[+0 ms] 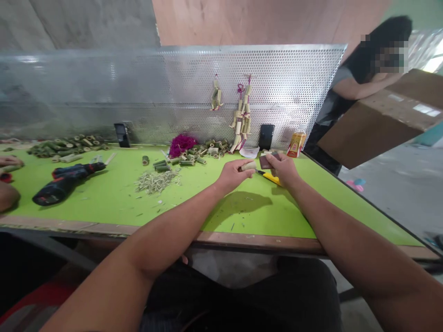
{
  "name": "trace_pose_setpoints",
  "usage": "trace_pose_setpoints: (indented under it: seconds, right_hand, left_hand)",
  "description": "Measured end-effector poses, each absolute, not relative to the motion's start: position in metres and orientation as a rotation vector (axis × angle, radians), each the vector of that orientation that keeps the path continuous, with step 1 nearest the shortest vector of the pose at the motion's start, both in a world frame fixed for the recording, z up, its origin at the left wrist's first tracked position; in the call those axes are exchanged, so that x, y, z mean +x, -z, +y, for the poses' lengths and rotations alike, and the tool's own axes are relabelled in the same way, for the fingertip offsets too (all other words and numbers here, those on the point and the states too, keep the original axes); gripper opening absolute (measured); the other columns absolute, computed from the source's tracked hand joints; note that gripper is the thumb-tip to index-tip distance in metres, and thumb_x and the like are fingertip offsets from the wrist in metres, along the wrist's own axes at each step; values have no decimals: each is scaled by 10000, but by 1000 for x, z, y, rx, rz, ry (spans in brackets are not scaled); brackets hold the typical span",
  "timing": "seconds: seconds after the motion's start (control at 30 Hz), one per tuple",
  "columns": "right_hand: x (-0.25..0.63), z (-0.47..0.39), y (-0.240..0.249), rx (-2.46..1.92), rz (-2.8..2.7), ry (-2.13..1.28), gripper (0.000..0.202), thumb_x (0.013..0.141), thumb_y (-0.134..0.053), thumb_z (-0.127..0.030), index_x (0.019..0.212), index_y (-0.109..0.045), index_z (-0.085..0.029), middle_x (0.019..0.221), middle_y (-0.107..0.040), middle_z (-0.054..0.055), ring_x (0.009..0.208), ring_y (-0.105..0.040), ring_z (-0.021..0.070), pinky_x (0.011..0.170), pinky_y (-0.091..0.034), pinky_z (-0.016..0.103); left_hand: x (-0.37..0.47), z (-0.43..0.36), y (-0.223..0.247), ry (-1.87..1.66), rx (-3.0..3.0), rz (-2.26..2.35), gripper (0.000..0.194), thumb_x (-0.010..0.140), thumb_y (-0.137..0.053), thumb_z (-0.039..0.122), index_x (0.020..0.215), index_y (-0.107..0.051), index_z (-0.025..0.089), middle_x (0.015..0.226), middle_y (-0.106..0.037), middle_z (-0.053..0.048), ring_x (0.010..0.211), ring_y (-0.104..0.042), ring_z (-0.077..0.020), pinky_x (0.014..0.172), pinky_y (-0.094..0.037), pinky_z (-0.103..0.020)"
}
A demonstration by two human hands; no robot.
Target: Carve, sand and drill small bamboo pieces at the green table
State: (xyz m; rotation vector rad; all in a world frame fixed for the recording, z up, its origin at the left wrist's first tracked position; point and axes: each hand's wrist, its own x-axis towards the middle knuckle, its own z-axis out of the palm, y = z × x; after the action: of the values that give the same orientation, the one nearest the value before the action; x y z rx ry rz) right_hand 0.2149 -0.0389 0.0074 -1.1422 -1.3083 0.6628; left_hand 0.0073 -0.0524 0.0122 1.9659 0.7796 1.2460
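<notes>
Between the fingers of my left hand (232, 176) is a short pale bamboo piece (248, 166), held above the green table (194, 203). My right hand (286, 168), just to its right, grips a flat dark brown piece of sandpaper (266, 162). The sandpaper and the bamboo are close together but appear apart. Below them on the tabletop lies a yellow-handled cutter (272, 178), partly hidden by my right hand.
Bamboo pieces (65, 146), purple string (182, 145) and shavings (157, 181) lie leftward, near a cordless drill (65, 182). Bamboo figures (243, 115) hang on a perforated metal panel (145, 92). A co-worker's hand (10, 161) is far left; another person carries a cardboard box (377, 124).
</notes>
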Motion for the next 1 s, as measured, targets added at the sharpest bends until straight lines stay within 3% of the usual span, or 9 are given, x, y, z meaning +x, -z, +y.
trace_pose_setpoints:
  seconds: [0.13, 0.3, 0.53, 0.7, 0.87, 1.0]
  right_hand:
    - [195, -51, -13, -912, -1267, -978, 467, 680, -707, -626, 752, -463, -235, 528, -441, -72, 393, -305, 72, 389, -287, 243]
    - [184, -60, -15, -785, -1314, -1132, 448, 662, -756, -568, 765, -491, -222, 548, -463, -79, 396, -311, 56, 405, -296, 229]
    - [180, -62, -15, -864, -1334, -1052, 400, 645, -793, -474, 806, -545, -204, 518, -502, -72, 396, -358, 68, 388, -264, 227]
    - [181, -61, -17, -917, -1332, -965, 377, 653, -785, -462, 806, -564, -198, 526, -515, -64, 400, -341, 63, 381, -246, 227]
    - [184, -59, -16, -936, -1323, -947, 384, 645, -784, -470, 785, -550, -200, 529, -531, -54, 400, -351, 63, 380, -250, 223]
    - [184, -61, -15, -997, -1408, -957, 384, 635, -787, -477, 770, -573, -188, 531, -540, -45, 410, -365, 64, 385, -268, 221]
  left_hand:
    - [6, -47, -11, -1244, 1826, 714, 485, 789, -664, 327, 1219, -619, 107, 1018, -682, -90, 740, -668, -116, 734, -558, -266]
    - [4, -48, -13, -1227, 1853, 641, 427, 830, -595, 282, 1227, -612, 126, 1006, -660, -70, 765, -658, -96, 757, -550, -242]
    - [7, -46, -8, -1035, 1867, 640, 465, 817, -599, 242, 1263, -561, 114, 834, -637, -34, 607, -618, -78, 640, -567, -253]
    - [7, -49, -10, -949, 1770, 521, 677, 748, -713, 269, 1365, -457, 162, 932, -658, -66, 696, -650, -110, 700, -591, -299]
    - [7, -52, -14, -873, 1729, 433, 540, 803, -663, 298, 1294, -488, 156, 996, -644, -87, 769, -677, -134, 769, -587, -331]
    - [8, -50, -11, -898, 1646, 471, 545, 713, -739, 186, 1196, -492, 132, 952, -654, -71, 797, -661, -132, 772, -593, -346]
